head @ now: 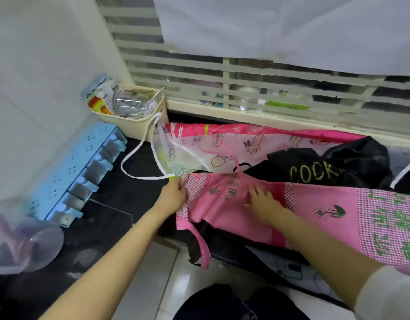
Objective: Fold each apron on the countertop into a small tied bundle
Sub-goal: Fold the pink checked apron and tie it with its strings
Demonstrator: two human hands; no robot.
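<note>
1. Head view: the left hand [174, 194] has its fingers [181, 191] curled, pinching the left edge of the pink apron [315, 215].
2. The right hand [264, 203] lies flat on the same apron, fingers straight and spread, pressing the cloth and gripping nothing.
3. The pink apron is spread along the front edge of the dark table [118, 199]. Its checked panels with green lettering run off to the right, and a pink strap [204, 250] hangs over the edge.
4. Just behind it lies a crumpled black apron [315, 172] lettered "COOK", partly on top of a pale cartoon-print apron [222, 146] with a bright pink border.
5. A white strap [139, 158] loops from that pale apron across the table to the left.
6. Farther left, against the wall, are a cream basket [130, 125] of packets, a blue rack [72, 176] and a clear cup [37, 241] lying on its side.
</note>
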